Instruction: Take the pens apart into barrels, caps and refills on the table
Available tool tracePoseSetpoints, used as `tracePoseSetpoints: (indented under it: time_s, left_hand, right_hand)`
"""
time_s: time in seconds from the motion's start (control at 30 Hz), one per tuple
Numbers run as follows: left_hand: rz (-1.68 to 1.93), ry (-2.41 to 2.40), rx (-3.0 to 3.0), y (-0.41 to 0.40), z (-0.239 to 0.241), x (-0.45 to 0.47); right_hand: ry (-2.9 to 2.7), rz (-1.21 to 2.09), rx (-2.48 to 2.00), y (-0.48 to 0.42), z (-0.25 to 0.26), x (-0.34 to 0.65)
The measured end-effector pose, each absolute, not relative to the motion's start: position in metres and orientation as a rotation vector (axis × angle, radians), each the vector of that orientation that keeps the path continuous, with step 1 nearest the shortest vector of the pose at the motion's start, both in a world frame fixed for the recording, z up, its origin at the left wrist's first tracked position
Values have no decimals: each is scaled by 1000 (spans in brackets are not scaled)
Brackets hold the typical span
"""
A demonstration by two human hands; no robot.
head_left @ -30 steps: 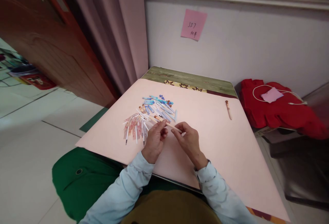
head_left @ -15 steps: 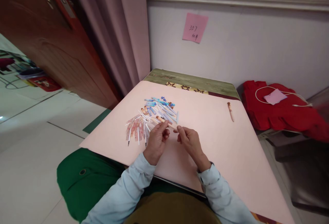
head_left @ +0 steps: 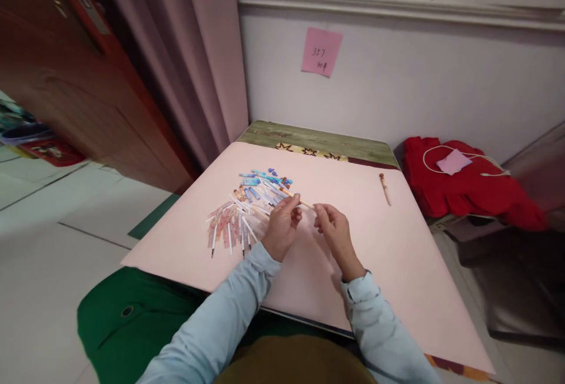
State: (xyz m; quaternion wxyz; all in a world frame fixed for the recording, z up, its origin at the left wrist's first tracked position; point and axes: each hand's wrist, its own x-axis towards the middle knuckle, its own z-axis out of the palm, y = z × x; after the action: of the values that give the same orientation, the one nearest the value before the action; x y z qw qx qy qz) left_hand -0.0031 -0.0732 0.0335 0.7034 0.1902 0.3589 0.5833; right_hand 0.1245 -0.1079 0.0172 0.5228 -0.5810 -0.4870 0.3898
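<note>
My left hand (head_left: 281, 226) and my right hand (head_left: 336, 231) are closed above the paper-covered table. Between them they hold a slim beige pen (head_left: 306, 202); my left fingers grip its middle and my right fingertips pinch its right end. Just left of my left hand, several pale pink pen barrels (head_left: 223, 223) and white refills with dark tips (head_left: 230, 237) lie fanned out. Behind them is a mixed heap of blue pen parts (head_left: 251, 181), with small blue caps (head_left: 272, 171) at its far side. A finished-looking beige pen with a brown top (head_left: 385, 189) lies apart on the right.
Pale pink paper (head_left: 379, 290) covers most of the table, whose green wood-look edge (head_left: 260, 130) meets the wall. A red cloth (head_left: 424, 190) with a white cord lies at the right. Left are a curtain (head_left: 207, 49), a wooden door (head_left: 88, 96) and a green stool cover (head_left: 132, 325).
The view has shifted slightly. My right hand has moved a little away from my left, and more of the pen's thin shaft shows between them.
</note>
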Motion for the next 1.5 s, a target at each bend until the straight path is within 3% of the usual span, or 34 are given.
tracePoseSetpoints:
  time_s: [0.17,0.37,1.5]
  left_hand:
    - [1175,753,518,-47,23,8]
    - [1175,737,543,-27,17,16]
    - [1146,673,231,-32,9,1]
  right_hand:
    - [-1067,1040,-1420,-97,12,137]
    - [-990,909,-1371,-83,11,137]
    - [-953,899,-1394,-86,15,137]
